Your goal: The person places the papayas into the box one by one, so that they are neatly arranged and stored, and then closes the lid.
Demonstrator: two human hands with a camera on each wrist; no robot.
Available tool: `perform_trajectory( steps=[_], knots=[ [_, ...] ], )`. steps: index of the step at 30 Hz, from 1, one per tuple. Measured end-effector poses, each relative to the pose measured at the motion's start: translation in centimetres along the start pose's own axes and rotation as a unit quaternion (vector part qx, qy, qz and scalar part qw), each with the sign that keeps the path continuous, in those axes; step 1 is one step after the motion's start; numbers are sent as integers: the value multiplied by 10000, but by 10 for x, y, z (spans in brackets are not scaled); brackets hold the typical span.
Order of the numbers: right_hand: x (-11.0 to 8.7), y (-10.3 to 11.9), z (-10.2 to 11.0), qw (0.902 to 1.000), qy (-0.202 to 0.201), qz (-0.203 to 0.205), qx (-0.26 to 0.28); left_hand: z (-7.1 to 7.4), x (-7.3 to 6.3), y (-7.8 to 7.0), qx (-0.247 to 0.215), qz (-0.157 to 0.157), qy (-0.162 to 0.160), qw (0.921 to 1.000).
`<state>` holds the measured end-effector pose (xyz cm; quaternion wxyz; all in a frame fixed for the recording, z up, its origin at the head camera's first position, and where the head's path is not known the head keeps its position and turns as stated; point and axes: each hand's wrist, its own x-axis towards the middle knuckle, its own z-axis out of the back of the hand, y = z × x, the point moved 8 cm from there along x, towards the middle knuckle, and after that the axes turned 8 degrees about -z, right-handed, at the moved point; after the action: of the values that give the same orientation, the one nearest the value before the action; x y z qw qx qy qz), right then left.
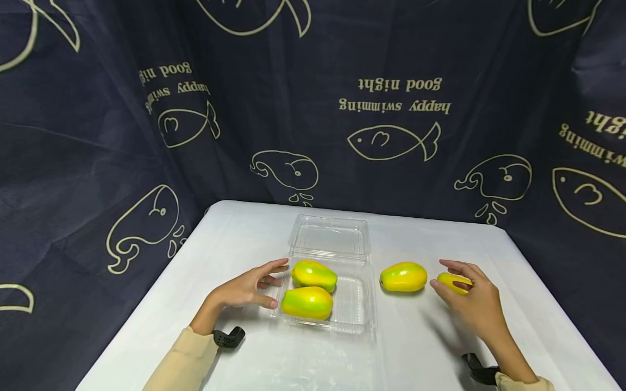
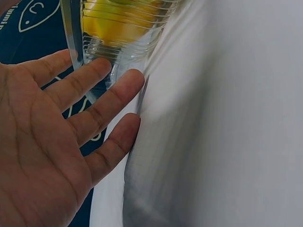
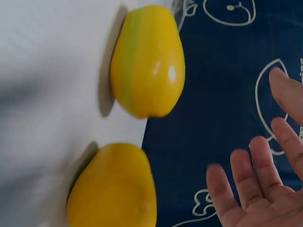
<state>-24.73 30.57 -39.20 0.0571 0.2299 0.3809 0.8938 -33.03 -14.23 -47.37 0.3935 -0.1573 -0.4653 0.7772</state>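
It's beige sleeves (image 1: 182, 359) for me!
And look: my left wristpiece (image 1: 229, 338), black, bent, speckled with small dots; my right wristpiece (image 1: 480, 371), black too!

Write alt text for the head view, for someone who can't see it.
A person's left hand is beside an open clear plastic box holding two yellow-green fruits; the right hand partly hides a third fruit. A fourth fruit lies between that hand and the box on the white table, before a dark fish-print curtain.
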Motion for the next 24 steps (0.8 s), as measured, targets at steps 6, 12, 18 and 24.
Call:
perform_trajectory(
  steps=[6, 12, 18, 24],
  knots=[
    [1, -25, 18, 9969, -380, -564, -392, -1, 1, 0, -14, 3, 15, 10000],
    [2, -46, 26, 9942, -428, -777, -601, -2, 2, 1, -51, -18, 47, 10000],
    [1, -60, 24, 9939, -243, -844, -673, 0, -1, 1, -54, -25, 25, 10000],
    [-1, -70, 21, 9941, -72, -773, -757, -1, 0, 1, -83, -60, 37, 9999]
  ],
)
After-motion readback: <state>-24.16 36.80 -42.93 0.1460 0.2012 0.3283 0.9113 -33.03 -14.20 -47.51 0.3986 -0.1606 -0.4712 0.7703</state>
